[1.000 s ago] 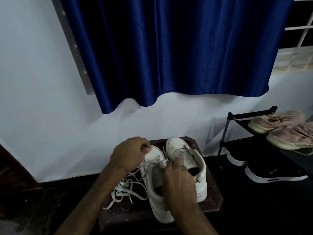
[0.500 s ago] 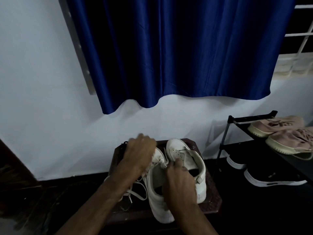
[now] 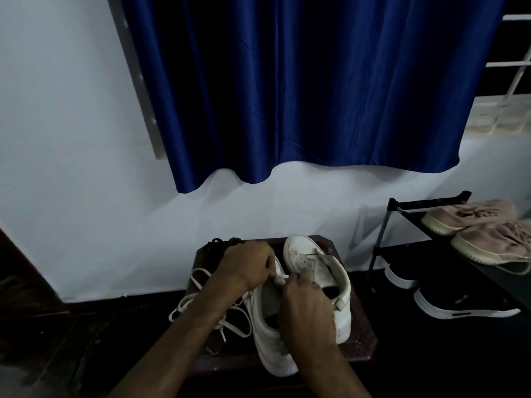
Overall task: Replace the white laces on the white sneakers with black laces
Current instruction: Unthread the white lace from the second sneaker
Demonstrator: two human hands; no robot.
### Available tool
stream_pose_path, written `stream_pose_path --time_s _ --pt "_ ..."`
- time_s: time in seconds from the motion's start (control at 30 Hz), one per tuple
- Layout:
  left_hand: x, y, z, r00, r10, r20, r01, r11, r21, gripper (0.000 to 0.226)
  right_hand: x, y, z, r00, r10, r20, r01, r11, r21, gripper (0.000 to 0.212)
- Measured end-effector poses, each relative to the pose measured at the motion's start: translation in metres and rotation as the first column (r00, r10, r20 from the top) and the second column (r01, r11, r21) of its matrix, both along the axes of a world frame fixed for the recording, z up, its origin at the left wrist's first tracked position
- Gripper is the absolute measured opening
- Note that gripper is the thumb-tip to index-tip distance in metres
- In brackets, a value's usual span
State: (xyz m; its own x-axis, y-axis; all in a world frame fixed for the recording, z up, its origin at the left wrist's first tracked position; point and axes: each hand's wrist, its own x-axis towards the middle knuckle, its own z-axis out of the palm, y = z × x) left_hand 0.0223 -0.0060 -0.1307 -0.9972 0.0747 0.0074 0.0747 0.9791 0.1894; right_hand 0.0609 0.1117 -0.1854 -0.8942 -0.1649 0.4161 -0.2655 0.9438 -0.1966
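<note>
Two white sneakers stand side by side on a small dark wooden stool [image 3: 359, 340]. The right sneaker [image 3: 316, 262] has no lace in its eyelets. Over the left sneaker [image 3: 270, 334] my left hand [image 3: 247, 265] pinches the white lace [image 3: 280, 280] near the eyelets. My right hand [image 3: 307, 308] rests on the same shoe, fingertips pinching the lace from the other side. Loose white lace [image 3: 198, 305] trails in loops off the stool's left side. A dark bundle, likely the black laces [image 3: 218, 242], lies at the stool's back left corner.
A black shoe rack [image 3: 402, 205] stands at the right, with pink sneakers [image 3: 471, 216] on top and black sneakers [image 3: 459, 305] below. A blue curtain [image 3: 301, 96] hangs on the white wall behind. The floor is dark.
My left hand has shifted right along the shoe's front, toward the eyelets, and now meets my right hand at the lace. More loose lace lies to the left.
</note>
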Motion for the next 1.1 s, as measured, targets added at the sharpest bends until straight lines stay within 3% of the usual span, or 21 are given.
stream_pose_path --time_s 0.17,0.27,0.37,0.47,0.6,0.7,0.8,0.9,1.0,1.1 --pt "-0.004 0.008 0.001 0.999 -0.011 -0.047 0.001 0.978 -0.206 0.015 -0.001 0.0 -0.002 1.0 -0.009 0.03 0.008 1.0 0.009 0.034" --pt "0.002 0.001 0.007 0.988 0.011 -0.153 -0.044 0.976 -0.214 0.018 -0.001 0.001 -0.001 1.0 0.004 0.021 -0.004 1.0 0.011 0.033" --pt "0.007 -0.028 0.008 0.924 0.175 -0.34 -0.195 0.981 -0.024 0.013 -0.001 0.0 0.001 0.998 0.003 0.056 -0.003 1.0 0.004 0.034" --pt "0.022 -0.045 -0.008 0.877 0.323 -0.355 -0.272 0.944 0.187 0.011 0.002 0.001 0.006 0.994 -0.018 0.105 0.015 1.0 0.027 0.033" --pt "0.04 -0.05 -0.033 0.773 0.454 -0.442 -0.326 0.883 0.337 0.011 0.001 0.006 0.005 0.985 -0.035 0.171 0.017 0.994 0.104 0.022" --pt "0.046 -0.064 -0.036 0.781 0.489 -0.387 -0.322 0.848 0.421 0.011 0.002 0.002 0.009 0.98 -0.037 0.198 0.018 0.995 0.097 0.017" --pt "0.054 -0.074 -0.04 0.867 0.433 -0.246 -0.332 0.87 0.364 0.01 0.002 0.002 0.007 0.992 -0.003 0.126 -0.006 0.997 0.071 0.026" --pt "0.06 -0.076 -0.049 0.933 0.355 -0.064 -0.329 0.909 0.255 0.008 0.005 0.004 0.006 0.986 0.006 0.165 -0.022 0.996 0.09 0.017" --pt "0.06 -0.074 -0.058 0.945 0.296 -0.14 -0.254 0.933 0.255 0.011 0.003 0.005 0.01 0.991 0.085 0.101 -0.09 0.995 0.053 0.027" --pt "0.049 -0.067 -0.059 0.961 0.116 -0.25 0.018 0.88 0.474 0.021 -0.012 0.003 0.018 0.979 0.201 0.045 -0.204 0.977 0.062 0.018"
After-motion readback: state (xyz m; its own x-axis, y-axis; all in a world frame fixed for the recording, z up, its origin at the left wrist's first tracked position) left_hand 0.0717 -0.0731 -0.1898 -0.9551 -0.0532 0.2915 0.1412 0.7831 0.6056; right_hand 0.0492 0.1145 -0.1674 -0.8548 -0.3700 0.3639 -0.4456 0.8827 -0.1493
